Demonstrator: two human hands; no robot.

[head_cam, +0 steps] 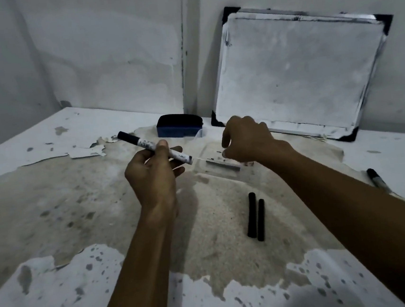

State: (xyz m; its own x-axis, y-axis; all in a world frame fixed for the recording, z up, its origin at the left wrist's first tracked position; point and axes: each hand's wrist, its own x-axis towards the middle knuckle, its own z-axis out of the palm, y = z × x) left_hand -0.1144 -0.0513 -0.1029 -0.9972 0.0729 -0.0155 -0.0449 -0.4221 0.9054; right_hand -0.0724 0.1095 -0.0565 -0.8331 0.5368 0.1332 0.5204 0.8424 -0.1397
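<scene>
Marker (143, 143) held clear of the table (53, 205), up in the left hand (153, 175). Thumb lies over the white barrel, the other fingers are curled beneath, a firm clamp near mid-length. Long axis runs on a diagonal: black capped end up and away to the left, the other end pointing down and right, out past the fingers. That free end aims almost straight at the right hand (247, 141), which hangs just beside it, apart, not touching. Right hand is knuckles-up over a clear plastic case (223, 170) lying flat on the table; its fingers curl downward, thumb tip close to the forefinger. Cannot tell whether they pinch something small or hold nothing. Two black sticks (252, 215) lie side by side nearer the body, roughly parallel, below the right forearm and well apart from both hands. Judgement: whatever goes to the marker's free end comes from the right hand, the nearer one, moving leftward along the barrel's own line, while the left only has to hold its angle steady. Behind: a blue eraser (180, 128) against the wall, a wiped whiteboard (293, 75) leaning beside it, a second marker (375, 177) at the far right edge.
</scene>
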